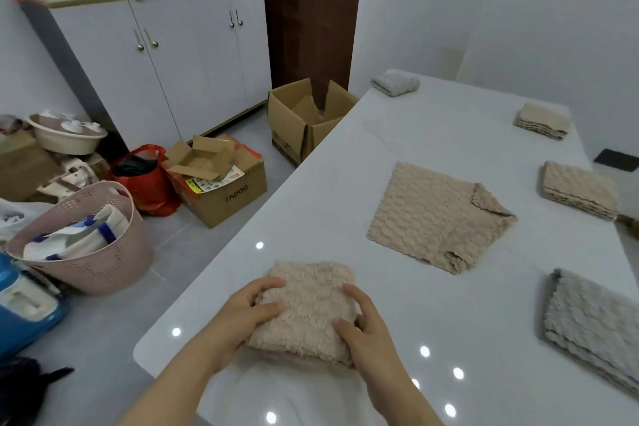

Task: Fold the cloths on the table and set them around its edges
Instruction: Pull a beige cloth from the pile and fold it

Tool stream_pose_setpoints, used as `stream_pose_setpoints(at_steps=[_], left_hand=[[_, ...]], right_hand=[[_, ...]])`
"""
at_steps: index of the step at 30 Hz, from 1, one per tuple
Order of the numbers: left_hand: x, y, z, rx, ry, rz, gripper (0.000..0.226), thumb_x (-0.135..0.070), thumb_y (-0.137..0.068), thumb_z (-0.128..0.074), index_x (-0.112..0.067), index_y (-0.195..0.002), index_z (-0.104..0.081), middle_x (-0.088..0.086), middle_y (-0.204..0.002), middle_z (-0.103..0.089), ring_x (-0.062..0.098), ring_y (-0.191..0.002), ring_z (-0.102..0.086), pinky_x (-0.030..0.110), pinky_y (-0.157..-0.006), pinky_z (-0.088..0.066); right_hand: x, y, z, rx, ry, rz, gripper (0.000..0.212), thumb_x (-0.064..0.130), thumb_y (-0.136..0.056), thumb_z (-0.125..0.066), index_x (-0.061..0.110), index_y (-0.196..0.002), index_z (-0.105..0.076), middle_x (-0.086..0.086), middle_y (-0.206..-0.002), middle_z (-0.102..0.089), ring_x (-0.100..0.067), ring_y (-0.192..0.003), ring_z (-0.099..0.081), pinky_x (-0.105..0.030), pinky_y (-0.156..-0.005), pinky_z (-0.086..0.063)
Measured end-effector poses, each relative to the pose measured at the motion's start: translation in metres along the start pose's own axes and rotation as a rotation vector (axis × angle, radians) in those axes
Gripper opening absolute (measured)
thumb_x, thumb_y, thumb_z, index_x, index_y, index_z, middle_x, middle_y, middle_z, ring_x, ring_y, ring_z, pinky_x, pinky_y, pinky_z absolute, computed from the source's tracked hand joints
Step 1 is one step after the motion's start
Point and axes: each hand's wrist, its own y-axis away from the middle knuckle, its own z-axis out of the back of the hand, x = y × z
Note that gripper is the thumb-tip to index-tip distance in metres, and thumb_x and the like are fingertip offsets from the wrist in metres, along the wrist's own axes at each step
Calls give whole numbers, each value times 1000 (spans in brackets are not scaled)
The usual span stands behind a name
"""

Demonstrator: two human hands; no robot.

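Note:
A folded beige cloth [309, 308] lies near the left front corner of the white table [432, 135]. My left hand [242, 315] grips its left side with thumb on top and fingers curled at the edge. My right hand [363, 328] holds its right side the same way. An unfolded beige cloth [435, 218] lies flat mid-table, one corner turned over. Folded cloths sit along the edges: a grey one [396, 82] at the far left corner, two beige ones [543, 120] [579, 188] on the right, and a grey one [594, 325] at the near right.
On the floor left of the table stand an open cardboard box [304, 121], a second carton [221, 183], a red bag [145, 180] and a pink basket [86, 239]. A white cabinet [166, 55] lines the wall behind them.

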Motion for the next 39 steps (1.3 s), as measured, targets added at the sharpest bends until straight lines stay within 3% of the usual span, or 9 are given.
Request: stream_pose_setpoints(at_steps=[5,14,19,23,25,30,32,36,39], left_hand=[[-19,-2,42,-74,-12,-90,30,-13,-82,-68,-35,-101,-64,-2,-130,-51,23,-122,-49,42,-103,-43],[-40,-51,200,-211,44,-100,30,-11,-83,-67,-38,-96,-63,4,-127,-53,28,-108,-58,41,-88,-49],[-66,-79,313,-227,35,-86,32,-7,-84,-64,-34,-100,-60,1,-122,-51,26,-105,-58,34,-84,-49],[-88,-106,382,-221,20,-81,33,-9,-84,-65,-39,-97,-60,-2,-121,-50,22,-103,-58,37,-88,-51],[-97,-123,405,-214,22,-80,33,-8,-84,-64,-37,-100,-59,-5,-118,-49,19,-101,-57,32,-81,-51],[-124,-175,434,-191,28,-99,36,-5,-85,-63,-35,-105,-57,-9,-116,-49,7,-94,-56,24,-76,-50],[-137,-202,437,-180,-14,-129,38,-6,-85,-62,-32,-110,-55,-12,-115,-46,-3,-88,-50,15,-65,-43],[-170,-264,425,-121,-42,-160,38,-6,-85,-63,-35,-108,-53,-12,-117,-47,-1,-93,-51,14,-64,-43],[-194,-311,405,-98,-45,-129,41,-8,-85,-63,-37,-113,-50,-8,-120,-50,11,-103,-55,24,-77,-50]], right_hand=[[23,-12,-38,33,41,24,29,9,-92,-48,34,-100,-61,7,-118,-55,-8,-99,-56,-19,-69,-48],[58,-97,-192,24,70,48,23,10,-92,-48,25,-96,-64,-1,-104,-57,-12,-85,-56,-18,-55,-46],[72,-146,-310,-28,34,-5,23,11,-92,-49,28,-94,-65,1,-104,-57,-13,-86,-56,-19,-59,-44],[93,-183,-378,-67,-23,-32,23,8,-92,-49,25,-92,-64,2,-96,-55,-12,-80,-55,-21,-57,-44],[104,-204,-400,-88,-29,-34,24,7,-92,-49,25,-90,-64,3,-92,-54,-12,-78,-53,-22,-58,-43],[124,-262,-422,-131,-38,-46,25,7,-91,-50,26,-87,-65,4,-85,-50,-12,-70,-48,-22,-56,-40],[133,-289,-421,-150,-55,-37,24,6,-90,-51,26,-87,-65,5,-85,-51,-12,-69,-48,-22,-55,-39],[154,-340,-401,-183,-95,0,23,6,-90,-51,24,-88,-65,3,-94,-55,-14,-80,-53,-23,-61,-43],[174,-381,-373,-209,-110,9,24,5,-90,-50,24,-89,-64,4,-95,-56,-13,-83,-54,-23,-63,-45]])
